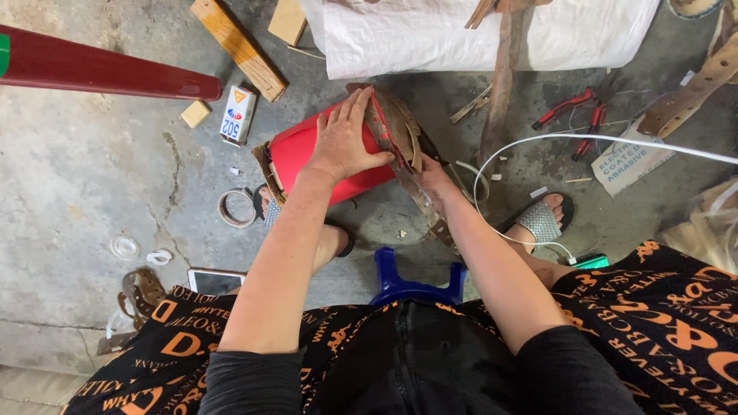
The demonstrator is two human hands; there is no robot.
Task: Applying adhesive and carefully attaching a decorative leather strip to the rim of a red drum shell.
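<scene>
1. Pressing flat on the red curved piece, the left hand lay with fingers spread open, palm down and fingertips pointing away from the body; it gripped nothing, only bore down on the surface and on the edge of the strap.
2. Red curved piece: smooth, glossy, held low over the concrete floor in front of the knees, just beyond a blue plastic stool.
3. Brown leather strap: worn, stitched, wrapped over the far right end of the red piece, with a tail running down and right towards the wrist.
4. Right hand: closed round the strap's lower run, fingers curled under it; how tightly it held could not be told, as the fingers were mostly hidden.
5. Red-handled pliers: lying on the floor well to the right, with a second red-handled tool just beside them.
6. White cable: looping across the floor to the right of the strap, passing near a sandalled foot.
7. Small white box: flat on the floor left of the red piece, beside a wooden batten.
8. Dark red pole: slanting in from the left edge.
9. White woven sack: spread at the top.
10. Tape roll: on the floor near the lower left of the red piece.
</scene>
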